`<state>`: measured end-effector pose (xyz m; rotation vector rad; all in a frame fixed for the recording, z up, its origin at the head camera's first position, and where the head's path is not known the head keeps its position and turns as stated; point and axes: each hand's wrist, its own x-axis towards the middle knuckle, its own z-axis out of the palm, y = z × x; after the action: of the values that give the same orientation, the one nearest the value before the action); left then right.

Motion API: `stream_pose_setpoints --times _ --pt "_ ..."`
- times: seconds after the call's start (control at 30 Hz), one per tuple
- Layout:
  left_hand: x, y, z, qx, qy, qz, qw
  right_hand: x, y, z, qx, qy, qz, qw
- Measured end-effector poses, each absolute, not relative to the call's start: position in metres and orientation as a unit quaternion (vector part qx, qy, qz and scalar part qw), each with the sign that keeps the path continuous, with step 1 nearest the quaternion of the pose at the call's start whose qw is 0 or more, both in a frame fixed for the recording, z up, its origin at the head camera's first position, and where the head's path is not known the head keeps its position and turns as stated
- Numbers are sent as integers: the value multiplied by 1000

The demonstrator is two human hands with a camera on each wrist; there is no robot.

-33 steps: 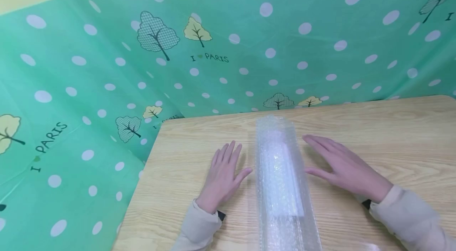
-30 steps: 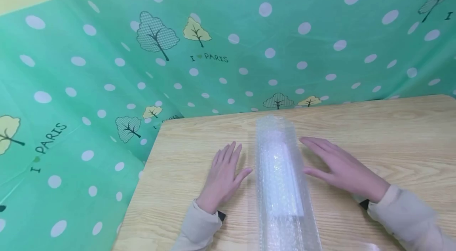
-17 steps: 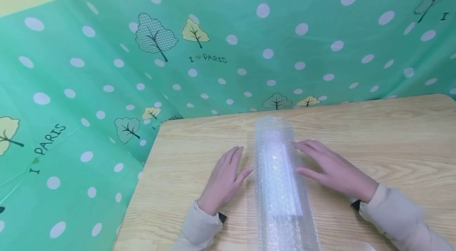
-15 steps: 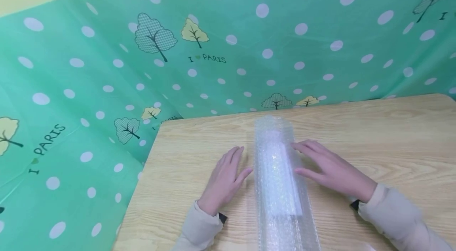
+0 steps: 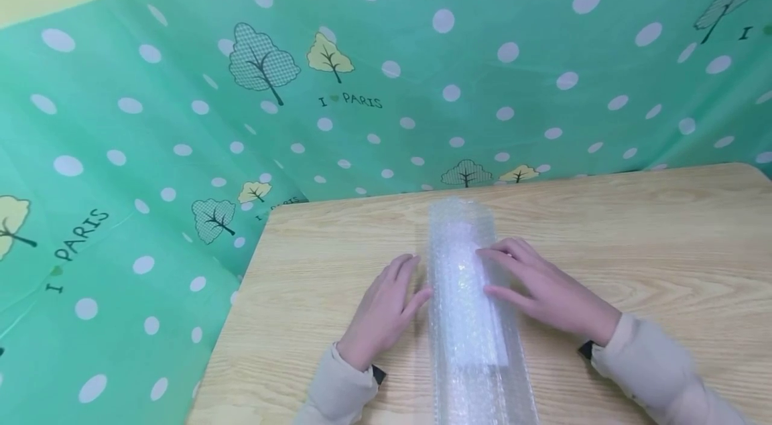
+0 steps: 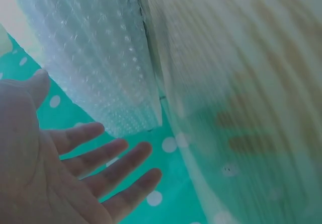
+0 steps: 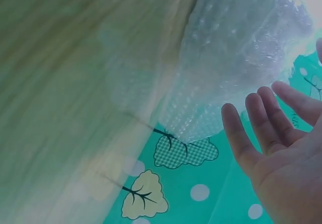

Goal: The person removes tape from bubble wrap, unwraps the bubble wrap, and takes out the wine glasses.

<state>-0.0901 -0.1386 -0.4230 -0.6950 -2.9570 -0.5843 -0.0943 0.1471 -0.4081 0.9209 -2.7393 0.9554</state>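
Note:
A long bundle of clear bubble wrap (image 5: 464, 318) lies lengthwise on the table, with something flat and white showing through it. In the head view my left hand (image 5: 382, 311) is just left of it, thumb tip right at its edge, fingers relaxed. My right hand (image 5: 543, 284) reaches over the right edge, its thumb and fingertips overlapping the wrap. The left wrist view shows the left hand's spread fingers (image 6: 118, 163) below the bubble wrap side. Loosely extended, the right hand's fingers (image 7: 266, 113) are close beside the wrap in the right wrist view.
The wooden table (image 5: 651, 224) has a light grain and runs back to a green cloth (image 5: 410, 43) with white dots and printed trees. The cloth hangs behind the table and along its left side.
My right hand has moved left, from beside the bubble wrap to over its right edge. The left hand's fingers have bent slightly and turned toward the wrap. The bundle stays in place.

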Motion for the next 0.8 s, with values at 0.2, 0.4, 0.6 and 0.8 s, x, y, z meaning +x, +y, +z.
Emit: stream_pose_setpoints --times 0.2,0.4,0.6,0.8 --pt "-88 -136 -423 -214 -954 -211 6 -96 142 -408 312 -896 310 55" --pt "-86 -134 -421 -206 -938 -276 -43 -97 141 -409 317 -895 307 64" --pt "-84 -133 -417 -188 -900 -378 -112 -97 141 -410 328 -889 311 75" --pt "-83 -132 -416 -193 -882 -410 -131 -97 140 -410 338 -884 314 78"
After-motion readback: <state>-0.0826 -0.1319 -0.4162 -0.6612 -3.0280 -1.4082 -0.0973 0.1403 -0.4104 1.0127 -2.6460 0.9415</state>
